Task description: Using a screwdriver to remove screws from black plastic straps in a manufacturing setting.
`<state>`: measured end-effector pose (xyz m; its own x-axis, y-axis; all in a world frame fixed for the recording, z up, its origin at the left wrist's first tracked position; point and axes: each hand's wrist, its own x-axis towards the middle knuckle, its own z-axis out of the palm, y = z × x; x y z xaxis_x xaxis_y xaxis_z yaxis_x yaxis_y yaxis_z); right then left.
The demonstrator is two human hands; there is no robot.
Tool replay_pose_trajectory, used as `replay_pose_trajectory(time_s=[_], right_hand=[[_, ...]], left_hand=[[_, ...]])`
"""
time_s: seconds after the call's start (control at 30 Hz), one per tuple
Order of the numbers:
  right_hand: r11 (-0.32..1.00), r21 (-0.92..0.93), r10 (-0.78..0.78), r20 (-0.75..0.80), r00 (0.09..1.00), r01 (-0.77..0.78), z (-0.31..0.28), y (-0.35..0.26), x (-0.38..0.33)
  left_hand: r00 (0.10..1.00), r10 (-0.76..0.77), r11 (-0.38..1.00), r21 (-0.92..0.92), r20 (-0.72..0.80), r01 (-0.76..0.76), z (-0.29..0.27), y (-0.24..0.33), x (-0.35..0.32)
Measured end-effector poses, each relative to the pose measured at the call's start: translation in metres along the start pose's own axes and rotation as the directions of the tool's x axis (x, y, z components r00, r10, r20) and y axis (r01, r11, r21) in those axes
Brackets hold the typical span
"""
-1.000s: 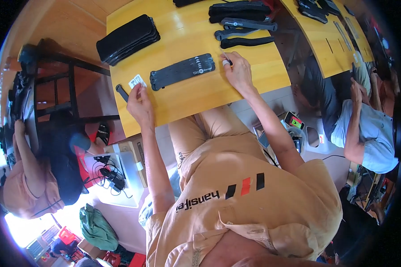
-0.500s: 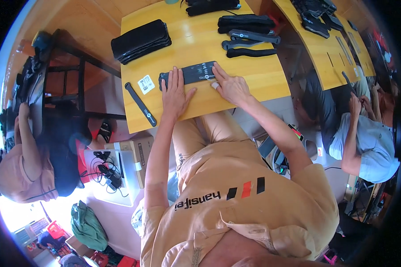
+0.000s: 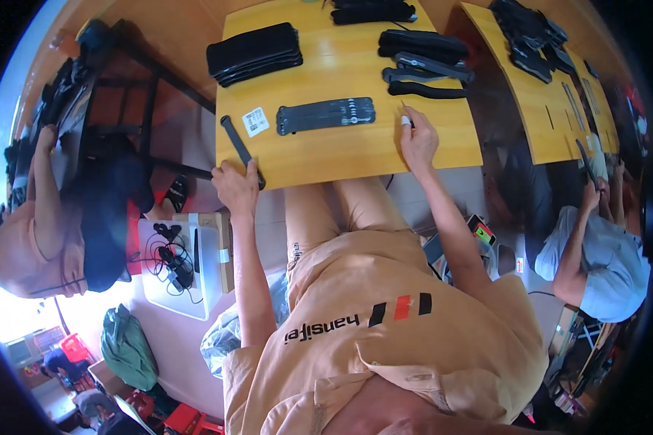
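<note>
My left hand (image 3: 236, 187) is at the near left table edge with its fingers apart. Its thumb touches the near end of a narrow black strap (image 3: 235, 135), which lies slanted on the wood. On the right side of the table, my right hand (image 3: 419, 141) is raised with curled fingers; whatever they pinch is too small to make out. One of its fingers wears a white band. Between the hands lies a wide, flat, dark grey piece (image 3: 315, 116), with lengthwise lines like straps side by side and pale printed marks at its right end. A white printed label (image 3: 255, 122) sits beside it.
The yellow wooden table (image 3: 326, 163) carries a stack of black fabric pieces (image 3: 254, 54) at back left and several black and grey straps (image 3: 424, 69) at back right. Another person works at a second table (image 3: 537, 138). A clear bin (image 3: 203, 290) with cables stands below left.
Both hands have lifted off the wide dark piece. The left has moved left and nearer, to the narrow strap; the right has shifted right and curled. The view has shifted slightly.
</note>
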<state>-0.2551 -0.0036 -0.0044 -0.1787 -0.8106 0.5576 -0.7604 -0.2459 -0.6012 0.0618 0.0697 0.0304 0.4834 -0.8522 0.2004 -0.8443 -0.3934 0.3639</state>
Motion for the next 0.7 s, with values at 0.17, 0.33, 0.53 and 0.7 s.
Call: replay_pose_trajectory(time_s=[0.17, 0.33, 0.53, 0.7], right_hand=[[0.998, -0.024, 0.051, 0.056, 0.997, -0.050, 0.000, -0.004, -0.003], [0.997, -0.019, 0.081, 0.067, 0.994, -0.079, -0.003, -0.004, -0.004], [0.904, 0.230, 0.282, 0.315, 0.906, -0.361, 0.001, -0.007, -0.010], [0.736, 0.562, -0.075, 0.622, 0.780, -0.377, -0.015, -0.100, -0.025]], left_hand=[[0.993, -0.054, 0.998, 0.041, 0.106, 0.050, 0.012, -0.008, 0.007], [0.983, -0.144, 0.971, -0.177, 0.115, 0.163, 0.023, -0.024, 0.014], [0.893, -0.226, 0.230, -0.870, 0.389, 0.437, -0.013, -0.008, -0.010], [0.898, -0.078, 0.097, -0.893, 0.432, 0.439, -0.031, 0.046, -0.035]])
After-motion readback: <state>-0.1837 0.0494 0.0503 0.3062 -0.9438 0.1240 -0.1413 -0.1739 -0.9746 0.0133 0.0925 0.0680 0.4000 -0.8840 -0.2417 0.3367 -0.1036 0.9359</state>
